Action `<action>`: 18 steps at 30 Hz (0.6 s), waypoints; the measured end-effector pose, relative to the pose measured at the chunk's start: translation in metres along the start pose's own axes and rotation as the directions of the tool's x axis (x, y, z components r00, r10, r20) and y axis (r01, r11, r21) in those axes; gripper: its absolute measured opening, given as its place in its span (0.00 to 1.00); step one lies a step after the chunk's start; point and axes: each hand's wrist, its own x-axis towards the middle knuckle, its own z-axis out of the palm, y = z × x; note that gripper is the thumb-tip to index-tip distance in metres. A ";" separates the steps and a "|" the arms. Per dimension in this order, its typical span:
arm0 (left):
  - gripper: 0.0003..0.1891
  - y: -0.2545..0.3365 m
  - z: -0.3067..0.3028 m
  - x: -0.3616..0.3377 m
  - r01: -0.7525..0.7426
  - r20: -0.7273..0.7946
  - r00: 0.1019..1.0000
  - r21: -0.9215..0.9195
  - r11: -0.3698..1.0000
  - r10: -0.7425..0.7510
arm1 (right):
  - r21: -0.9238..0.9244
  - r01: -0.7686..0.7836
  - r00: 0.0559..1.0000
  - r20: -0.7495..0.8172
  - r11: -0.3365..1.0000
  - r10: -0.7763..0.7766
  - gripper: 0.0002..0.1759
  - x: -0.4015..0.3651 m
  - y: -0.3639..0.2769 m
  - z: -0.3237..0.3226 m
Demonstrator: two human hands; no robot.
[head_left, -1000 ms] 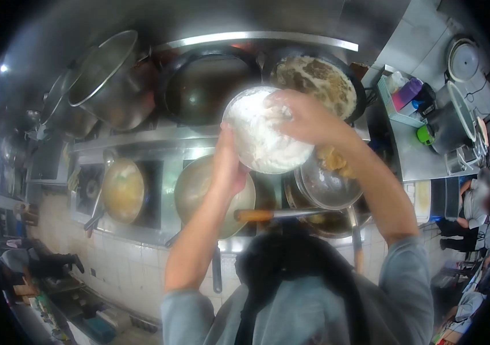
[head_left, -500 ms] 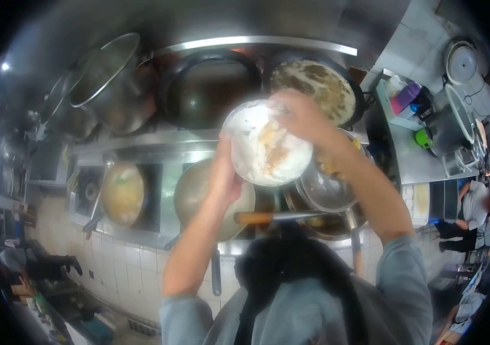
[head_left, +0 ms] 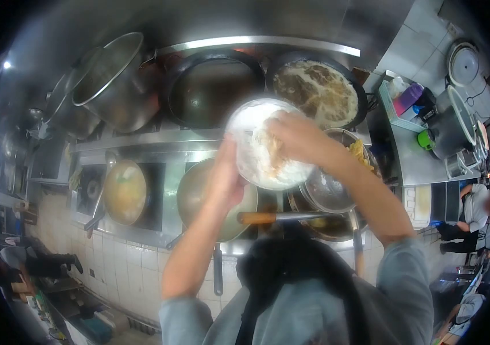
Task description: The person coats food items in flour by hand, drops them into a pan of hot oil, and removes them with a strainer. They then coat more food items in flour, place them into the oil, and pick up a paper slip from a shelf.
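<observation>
My left hand (head_left: 229, 181) grips the left side of a round bowl (head_left: 247, 163) and holds it up over the stove. White powder that looks like flour (head_left: 253, 115) coats the inside, with tan, floury food pieces (head_left: 275, 158) in the middle. Reaching in from the right, my right hand (head_left: 294, 137) has its fingers curled down into the powder and food. The fingertips are buried, so what they pinch is not clear.
Behind the bowl are a dark wok (head_left: 213, 92) and a wok of foaming liquid (head_left: 314, 86). Nearer sit a pale wok (head_left: 190, 195), a pan of yellowish food (head_left: 125, 192) and a strainer (head_left: 328, 190). A wooden-handled tool (head_left: 259, 218) lies across the front. Other people stand far right and left.
My right hand has moved from the bowl's upper right rim down and inward, into the powder and food. My left hand still holds the bowl in nearly the same place.
</observation>
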 end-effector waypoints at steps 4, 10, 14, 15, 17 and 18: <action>0.38 -0.010 0.001 0.004 0.000 0.004 1.000 0.060 0.998 0.000 | 0.167 -0.010 1.000 -0.021 0.986 0.014 0.26 0.018 0.013 0.010; 0.38 -0.006 -0.004 0.003 0.052 -0.013 0.999 0.011 0.999 -0.051 | 0.567 -0.123 0.992 0.040 0.814 0.122 0.27 0.018 0.015 -0.021; 0.38 0.002 -0.007 0.001 0.095 0.008 0.995 -0.015 0.995 -0.095 | 0.365 -0.036 0.999 -0.019 0.930 0.046 0.27 0.006 0.019 -0.033; 0.38 0.005 -0.005 -0.002 0.098 0.003 0.995 -0.010 0.995 -0.098 | 0.364 -0.036 0.999 -0.019 0.931 0.046 0.27 0.002 0.021 -0.036; 0.38 0.005 -0.006 -0.001 0.085 -0.005 0.996 0.005 0.996 -0.085 | 0.236 0.008 0.988 -0.150 0.972 0.028 0.28 -0.002 0.024 -0.040; 0.38 0.004 -0.007 0.001 0.074 -0.014 0.997 0.022 0.997 -0.073 | 0.235 0.009 0.988 -0.150 0.972 0.027 0.28 -0.002 0.024 -0.036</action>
